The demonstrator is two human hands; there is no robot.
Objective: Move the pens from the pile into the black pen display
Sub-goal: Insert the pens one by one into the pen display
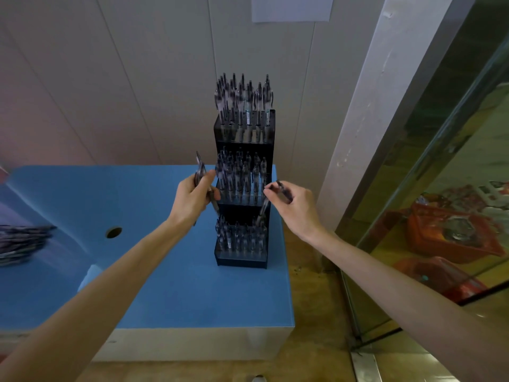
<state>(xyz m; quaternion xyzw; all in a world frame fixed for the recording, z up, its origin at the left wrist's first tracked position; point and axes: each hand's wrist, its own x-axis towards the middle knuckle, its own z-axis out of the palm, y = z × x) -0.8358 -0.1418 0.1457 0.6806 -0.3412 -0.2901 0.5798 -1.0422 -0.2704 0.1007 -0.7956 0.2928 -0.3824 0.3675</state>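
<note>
Pile of pens (23, 242) lies blurred at the desk's (170, 293) left edge. Left hand (192, 199) grips a bundle of pens (200, 172), just left of the display's middle tier. Black pen display (243, 188) stands upright near the desk's right edge, all three tiers holding pens. Right hand (296, 205) pinches one pen (283, 190) beside the middle tier's right side.

Black pen display (243, 260): three stepped tiers, upright, standing on blue surface. All tiers packed with upright dark-capped pens (242, 106), clear barrels. Left of display, touching its middle tier: small bunch of pens (200, 172). At display's right edge: single pen (283, 190), tilted. Far left of display: blurred pile (23, 242) lying flat.
</note>
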